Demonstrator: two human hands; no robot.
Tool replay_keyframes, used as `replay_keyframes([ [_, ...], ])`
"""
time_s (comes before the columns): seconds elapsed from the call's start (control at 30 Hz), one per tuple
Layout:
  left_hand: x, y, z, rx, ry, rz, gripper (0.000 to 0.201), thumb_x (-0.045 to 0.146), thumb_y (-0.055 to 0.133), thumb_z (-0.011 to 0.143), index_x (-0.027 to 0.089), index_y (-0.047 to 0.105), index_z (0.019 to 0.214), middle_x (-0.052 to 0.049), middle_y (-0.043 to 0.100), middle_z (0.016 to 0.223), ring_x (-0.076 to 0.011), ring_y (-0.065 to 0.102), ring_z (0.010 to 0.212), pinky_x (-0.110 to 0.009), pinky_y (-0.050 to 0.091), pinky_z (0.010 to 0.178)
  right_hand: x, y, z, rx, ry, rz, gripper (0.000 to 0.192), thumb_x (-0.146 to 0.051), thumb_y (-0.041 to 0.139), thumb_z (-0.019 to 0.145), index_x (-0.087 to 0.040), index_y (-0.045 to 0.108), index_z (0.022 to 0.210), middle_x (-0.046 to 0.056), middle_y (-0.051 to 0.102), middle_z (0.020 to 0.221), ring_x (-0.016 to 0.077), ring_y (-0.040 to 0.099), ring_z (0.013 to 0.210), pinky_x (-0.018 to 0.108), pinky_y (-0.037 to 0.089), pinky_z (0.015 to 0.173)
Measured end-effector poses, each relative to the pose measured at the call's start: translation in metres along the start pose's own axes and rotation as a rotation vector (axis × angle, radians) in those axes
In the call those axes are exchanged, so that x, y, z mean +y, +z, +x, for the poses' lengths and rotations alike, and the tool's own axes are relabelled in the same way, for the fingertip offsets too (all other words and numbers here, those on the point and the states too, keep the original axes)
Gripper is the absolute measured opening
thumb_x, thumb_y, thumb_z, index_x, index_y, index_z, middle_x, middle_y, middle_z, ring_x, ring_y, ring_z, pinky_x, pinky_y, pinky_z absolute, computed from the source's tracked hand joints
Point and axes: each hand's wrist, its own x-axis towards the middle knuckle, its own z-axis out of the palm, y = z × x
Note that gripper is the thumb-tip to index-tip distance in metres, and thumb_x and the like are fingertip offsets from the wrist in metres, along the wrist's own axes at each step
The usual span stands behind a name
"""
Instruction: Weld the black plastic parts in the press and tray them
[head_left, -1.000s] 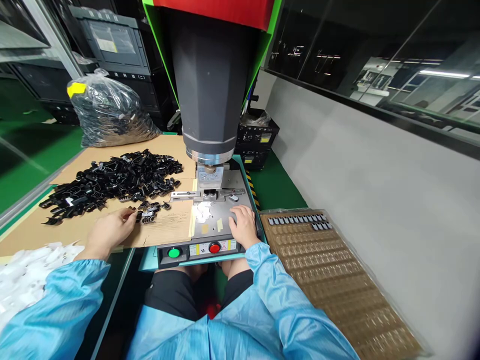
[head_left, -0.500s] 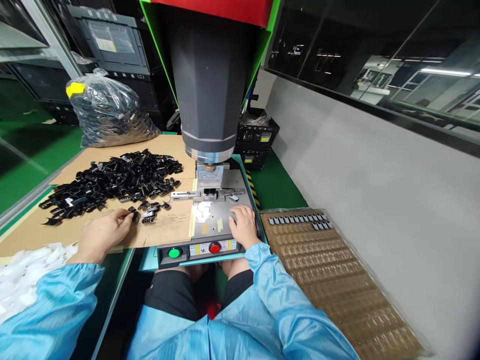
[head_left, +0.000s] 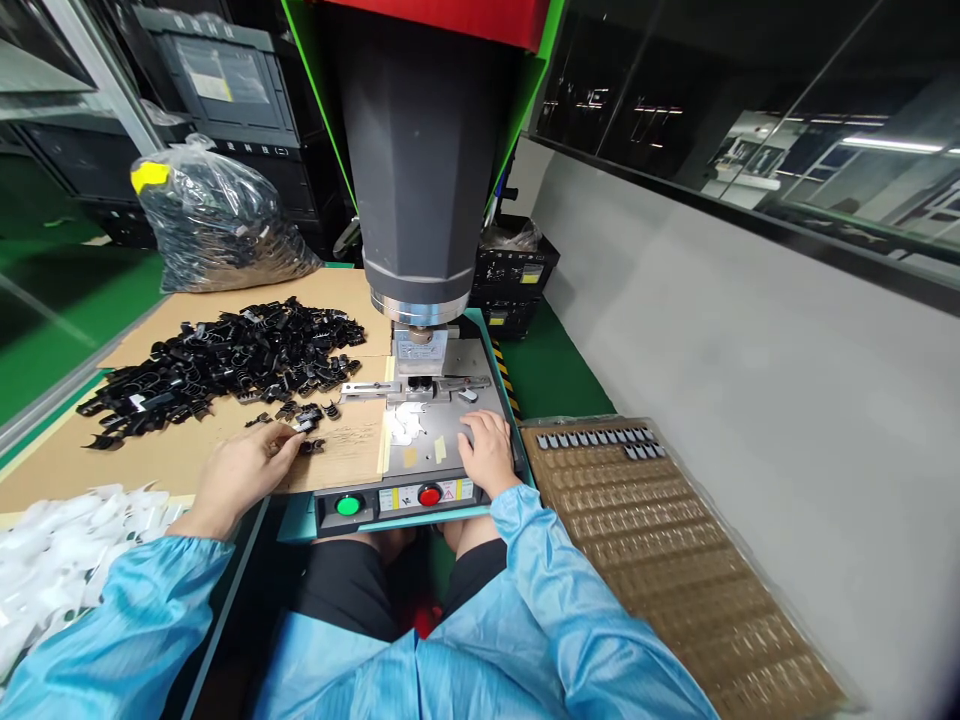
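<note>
My left hand (head_left: 244,468) lies on the cardboard sheet (head_left: 187,455), fingertips among a few small black plastic parts (head_left: 304,425) near the front of a big heap of black parts (head_left: 217,360). Whether it grips one I cannot tell. My right hand (head_left: 487,450) rests flat on the grey base plate (head_left: 442,425) of the press machine (head_left: 424,160), fingers spread, holding nothing. A small fixture (head_left: 420,385) sits under the press horn.
A green button (head_left: 348,506) and a red button (head_left: 429,496) sit on the machine's front panel. A brown blister tray (head_left: 675,560) with several dark parts in its far rows lies at right. White parts (head_left: 52,560) lie at left, a bagged batch (head_left: 210,220) behind.
My left hand has slid right along the cardboard toward the small cluster of black parts next to the machine. My right hand has stayed on the base plate.
</note>
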Motion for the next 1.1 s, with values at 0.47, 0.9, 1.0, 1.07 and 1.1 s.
replay_keyframes([
  [0.47,-0.005,0.003,0.024,0.027,0.005,-0.026,0.054,0.064,0.043,0.102,0.025,0.077,0.116,-0.015,0.073,0.122,-0.0364,0.067,0.120,-0.050,0.051,0.105,0.000,0.000,-0.001,-0.012,0.009,-0.003,0.029,-0.020,0.064,0.098,-0.022,0.074,0.125,0.013,0.073,0.133,0.0334,0.055,0.135,0.051,0.041,0.116],
  [0.9,-0.004,0.002,0.043,-0.040,0.055,-0.017,0.045,0.060,0.051,0.097,0.026,0.079,0.106,-0.013,0.073,0.120,-0.0350,0.067,0.113,-0.047,0.052,0.101,-0.002,-0.001,0.000,0.009,-0.003,0.004,0.027,-0.019,0.065,0.097,-0.021,0.073,0.123,0.012,0.074,0.130,0.0332,0.057,0.133,0.050,0.041,0.115],
  [1.0,-0.017,-0.002,0.047,-0.017,0.011,-0.036,0.046,0.060,0.050,0.099,0.025,0.079,0.109,-0.013,0.073,0.123,-0.0352,0.068,0.114,-0.048,0.052,0.103,-0.003,-0.002,0.000,0.003,0.000,0.006,0.027,-0.019,0.064,0.097,-0.021,0.073,0.122,0.012,0.074,0.131,0.0331,0.057,0.133,0.050,0.041,0.115],
  [1.07,-0.028,-0.006,0.052,0.022,-0.034,-0.010,0.047,0.056,0.048,0.101,0.024,0.078,0.115,-0.015,0.073,0.125,-0.0373,0.066,0.117,-0.050,0.052,0.103,-0.003,-0.003,0.000,0.000,-0.001,0.004,0.027,-0.019,0.064,0.097,-0.021,0.074,0.122,0.012,0.074,0.131,0.0330,0.057,0.133,0.050,0.041,0.115],
  [1.1,-0.033,-0.008,0.053,0.036,-0.048,0.004,0.047,0.054,0.047,0.102,0.024,0.078,0.118,-0.015,0.073,0.126,-0.0381,0.066,0.119,-0.050,0.052,0.103,-0.003,-0.003,0.000,0.000,-0.001,0.003,0.027,-0.019,0.065,0.097,-0.021,0.074,0.122,0.012,0.074,0.131,0.0331,0.057,0.133,0.050,0.041,0.115],
])
